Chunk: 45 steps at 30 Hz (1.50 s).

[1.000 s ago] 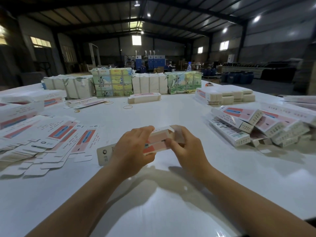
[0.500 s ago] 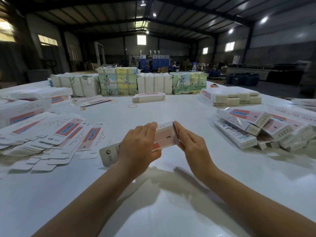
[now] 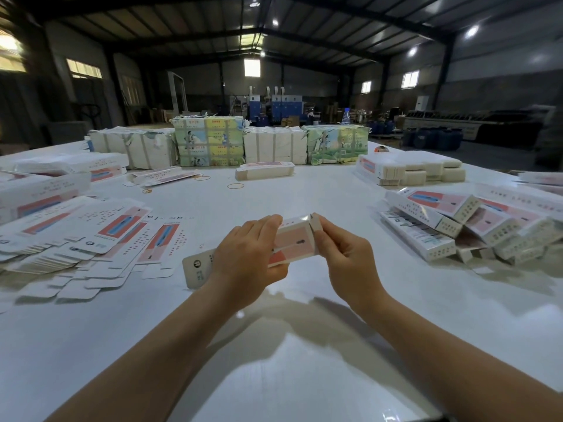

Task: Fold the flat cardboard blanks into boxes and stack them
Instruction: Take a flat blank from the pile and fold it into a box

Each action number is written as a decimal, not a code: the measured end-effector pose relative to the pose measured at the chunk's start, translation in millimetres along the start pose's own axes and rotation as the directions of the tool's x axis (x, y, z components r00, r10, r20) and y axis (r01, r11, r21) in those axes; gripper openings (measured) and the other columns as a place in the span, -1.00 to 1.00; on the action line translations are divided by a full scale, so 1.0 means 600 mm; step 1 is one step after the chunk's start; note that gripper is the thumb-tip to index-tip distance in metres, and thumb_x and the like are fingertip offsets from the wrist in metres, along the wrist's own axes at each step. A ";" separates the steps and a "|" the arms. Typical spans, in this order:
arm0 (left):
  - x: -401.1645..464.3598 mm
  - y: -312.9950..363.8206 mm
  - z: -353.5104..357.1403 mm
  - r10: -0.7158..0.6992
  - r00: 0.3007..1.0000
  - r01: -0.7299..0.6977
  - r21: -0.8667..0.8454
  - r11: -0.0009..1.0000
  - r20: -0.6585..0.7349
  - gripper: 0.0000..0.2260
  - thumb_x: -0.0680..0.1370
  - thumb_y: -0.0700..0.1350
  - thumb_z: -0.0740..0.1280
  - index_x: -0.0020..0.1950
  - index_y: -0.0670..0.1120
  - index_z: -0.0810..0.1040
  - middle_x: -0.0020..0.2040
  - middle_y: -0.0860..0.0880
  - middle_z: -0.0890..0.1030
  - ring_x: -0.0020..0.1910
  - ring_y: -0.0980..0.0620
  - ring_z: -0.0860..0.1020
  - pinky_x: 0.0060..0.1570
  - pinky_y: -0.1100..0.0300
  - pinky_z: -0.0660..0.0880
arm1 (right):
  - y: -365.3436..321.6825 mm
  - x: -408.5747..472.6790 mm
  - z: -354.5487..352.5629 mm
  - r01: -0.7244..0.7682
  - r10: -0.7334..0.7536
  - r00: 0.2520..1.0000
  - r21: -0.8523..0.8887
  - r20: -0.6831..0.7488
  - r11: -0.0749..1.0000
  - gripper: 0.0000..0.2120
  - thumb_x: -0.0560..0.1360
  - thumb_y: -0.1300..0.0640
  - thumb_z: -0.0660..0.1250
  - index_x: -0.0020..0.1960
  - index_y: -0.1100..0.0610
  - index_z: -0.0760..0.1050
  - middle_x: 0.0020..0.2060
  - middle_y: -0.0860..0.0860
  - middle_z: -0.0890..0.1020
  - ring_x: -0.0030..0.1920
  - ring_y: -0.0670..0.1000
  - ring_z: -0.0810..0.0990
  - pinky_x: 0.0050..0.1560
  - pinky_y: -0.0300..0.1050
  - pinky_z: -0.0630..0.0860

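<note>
I hold a white and pink cardboard box (image 3: pixel 292 243) above the white table (image 3: pixel 304 354), in the middle of the view. My left hand (image 3: pixel 246 260) grips its body, fingers curled over the top; the box's white end sticks out to the left behind that wrist. My right hand (image 3: pixel 344 254) pinches the end flap at the box's right end. Fanned-out flat blanks (image 3: pixel 91 242) lie to the left. A pile of folded boxes (image 3: pixel 466 226) lies to the right.
Wrapped bundles (image 3: pixel 210 141) line the table's far edge. A banded stack of blanks (image 3: pixel 265 171) and loose rubber bands (image 3: pixel 235 186) lie mid-table. More stacks sit at the far right (image 3: pixel 411 170) and far left (image 3: pixel 39 193). Beyond is a dim warehouse.
The box has been raised a little and its right end flap bent over under my right fingers. My left hand keeps its hold on the body.
</note>
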<state>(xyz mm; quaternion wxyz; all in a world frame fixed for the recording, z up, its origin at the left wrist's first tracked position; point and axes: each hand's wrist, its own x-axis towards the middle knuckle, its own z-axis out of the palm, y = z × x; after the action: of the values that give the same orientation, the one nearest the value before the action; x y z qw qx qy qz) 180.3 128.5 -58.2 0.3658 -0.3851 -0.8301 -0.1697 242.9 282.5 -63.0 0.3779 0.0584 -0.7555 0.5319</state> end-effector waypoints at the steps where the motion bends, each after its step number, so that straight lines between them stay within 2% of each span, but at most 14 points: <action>1: 0.000 0.000 0.000 0.000 1.000 0.000 0.001 1.000 -0.002 -0.40 0.19 -0.12 0.62 0.17 -0.24 0.54 -0.05 -0.17 0.64 -0.21 -0.14 0.61 -0.24 0.02 0.58 | 0.001 0.000 0.000 0.002 -0.002 1.000 -0.014 -0.003 1.000 -0.71 0.59 0.22 0.22 0.22 -0.08 0.48 -0.12 -0.30 0.63 -0.08 -0.05 0.62 0.02 -0.01 0.59; 6: 0.000 -0.002 -0.004 0.028 1.000 -0.028 0.028 0.999 0.002 -0.42 0.21 -0.09 0.60 0.16 -0.23 0.53 -0.06 -0.16 0.64 -0.22 -0.13 0.60 -0.26 0.04 0.58 | 0.002 0.002 -0.001 -0.041 0.041 0.999 -0.034 0.018 0.999 -0.72 0.59 0.20 0.23 0.26 0.02 0.51 -0.21 -0.38 0.61 -0.04 0.12 0.60 -0.01 -0.01 0.57; 9: 0.000 -0.003 -0.006 0.057 0.998 -0.058 0.100 0.993 0.006 -0.42 0.19 -0.08 0.60 0.13 -0.24 0.56 -0.07 -0.16 0.65 -0.24 -0.13 0.60 -0.28 0.07 0.58 | -0.002 0.000 -0.003 -0.034 0.038 0.999 -0.108 0.029 0.994 -0.69 0.59 0.23 0.22 0.20 -0.12 0.51 -0.23 -0.47 0.57 -0.08 -0.13 0.61 -0.11 -0.34 0.54; 11: 0.000 0.001 -0.004 0.065 0.998 -0.066 0.134 0.989 0.012 -0.42 0.18 -0.07 0.60 0.11 -0.26 0.57 -0.08 -0.17 0.65 -0.26 -0.13 0.60 -0.30 0.09 0.57 | -0.003 -0.004 -0.002 0.001 0.002 1.000 -0.182 0.015 0.983 -0.66 0.57 0.27 0.19 0.22 -0.06 0.54 -0.18 -0.37 0.60 -0.18 -0.28 0.56 -0.20 -0.50 0.40; 13: 0.002 0.008 -0.005 0.053 0.998 -0.054 0.133 0.990 0.016 -0.42 0.17 -0.07 0.60 0.10 -0.27 0.57 -0.09 -0.18 0.65 -0.28 -0.14 0.60 -0.34 0.10 0.56 | -0.008 -0.007 -0.001 0.048 -0.048 0.999 -0.237 0.003 0.970 -0.69 0.58 0.27 0.16 0.21 0.08 0.57 -0.19 -0.19 0.61 -0.22 -0.19 0.53 -0.25 -0.47 0.36; 16: 0.005 0.014 -0.008 0.027 1.000 -0.029 0.121 0.992 0.014 -0.43 0.17 -0.08 0.60 0.09 -0.29 0.58 -0.10 -0.19 0.66 -0.28 -0.15 0.61 -0.36 0.10 0.56 | -0.018 -0.014 0.006 0.142 -0.131 0.989 -0.249 0.061 0.958 -0.76 0.56 0.15 0.10 0.05 0.14 0.54 -0.27 -0.22 0.54 -0.28 -0.15 0.49 -0.29 -0.46 0.33; 21: 0.005 0.016 -0.012 0.016 0.999 -0.020 0.115 0.993 0.039 -0.44 0.20 -0.08 0.60 0.09 -0.32 0.58 -0.09 -0.22 0.66 -0.25 -0.17 0.63 -0.33 0.07 0.57 | -0.009 -0.026 0.018 0.117 -0.071 0.989 -0.401 0.129 0.909 -0.51 0.53 0.19 0.28 0.43 0.18 0.29 0.15 0.01 0.58 0.04 -0.07 0.56 0.02 -0.46 0.37; 28: 0.002 0.007 -0.013 0.029 0.997 -0.039 0.134 0.990 0.077 -0.41 0.16 -0.07 0.62 0.09 -0.31 0.58 -0.10 -0.21 0.65 -0.27 -0.17 0.62 -0.34 0.06 0.57 | -0.003 -0.028 0.015 0.116 -0.025 0.973 -0.396 0.228 0.911 -0.37 0.47 0.19 0.32 0.49 0.11 0.16 0.22 -0.04 0.53 0.15 -0.04 0.52 0.13 -0.26 0.44; 31: 0.003 -0.005 -0.012 0.022 0.996 -0.029 0.091 0.995 0.086 -0.41 0.18 -0.10 0.61 0.13 -0.28 0.56 -0.08 -0.19 0.65 -0.24 -0.18 0.61 -0.31 0.04 0.55 | -0.001 -0.023 0.018 0.106 0.014 0.962 -0.418 0.274 0.902 -0.27 0.47 0.15 0.33 0.53 0.06 0.04 0.38 -0.05 0.38 0.32 -0.06 0.38 0.23 -0.32 0.32; 34: 0.004 -0.015 -0.014 0.044 0.995 -0.046 0.031 0.998 0.086 -0.41 0.21 -0.11 0.61 0.18 -0.23 0.53 -0.03 -0.15 0.64 -0.17 -0.16 0.61 -0.26 0.05 0.55 | -0.009 -0.017 0.020 0.273 -0.136 0.948 -0.516 0.287 0.812 -0.11 0.41 0.13 0.40 0.52 0.00 -0.12 0.53 0.00 0.10 0.49 -0.03 0.12 0.34 -0.24 0.22; 38: -0.001 -0.022 -0.012 0.098 0.989 -0.094 -0.039 0.995 0.107 -0.49 0.30 -0.08 0.56 0.19 -0.16 0.52 -0.03 -0.08 0.64 -0.16 -0.08 0.60 -0.25 0.15 0.48 | -0.006 -0.018 0.013 0.510 -0.245 0.851 -0.620 0.465 0.597 -0.17 0.32 0.19 0.43 0.50 0.18 0.15 0.46 0.18 0.24 0.45 0.23 0.22 0.35 0.21 0.32; 41: -0.011 -0.033 -0.006 0.064 0.984 -0.052 -0.076 0.996 0.165 -0.50 0.35 -0.01 0.52 0.24 -0.08 0.49 0.00 -0.03 0.62 -0.15 -0.02 0.57 -0.23 0.19 0.48 | 0.003 -0.014 0.014 0.554 -0.305 0.831 -0.644 0.465 0.528 -0.36 0.27 0.30 0.38 0.35 0.28 0.40 0.19 0.21 0.52 0.20 0.27 0.48 0.12 0.17 0.48; 43: -0.013 -0.042 -0.002 0.073 0.981 -0.058 -0.086 0.995 0.178 -0.47 0.33 0.03 0.54 0.24 -0.06 0.49 0.03 -0.02 0.62 -0.11 0.01 0.56 -0.16 0.25 0.43 | 0.003 -0.016 0.016 0.562 -0.312 0.826 -0.648 0.469 0.514 -0.42 0.28 0.26 0.38 0.30 0.27 0.45 0.10 0.18 0.56 0.10 0.23 0.51 0.03 0.11 0.50; 45: -0.013 -0.043 0.009 0.089 0.985 -0.083 -0.048 0.995 0.151 -0.37 0.29 0.05 0.57 0.28 -0.10 0.48 0.10 -0.09 0.61 -0.01 -0.10 0.58 -0.04 0.09 0.48 | 0.007 -0.016 0.014 0.544 -0.280 0.838 -0.676 0.469 0.497 -0.45 0.33 0.20 0.38 0.31 0.22 0.44 0.11 0.17 0.54 0.09 0.22 0.48 0.00 0.11 0.47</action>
<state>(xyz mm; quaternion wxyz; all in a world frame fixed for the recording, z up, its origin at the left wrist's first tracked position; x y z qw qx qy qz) 161.2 110.9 -67.4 0.3000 -0.4398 -0.8347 -0.1409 243.5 274.0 -73.4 0.3626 0.1464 -0.9201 0.0212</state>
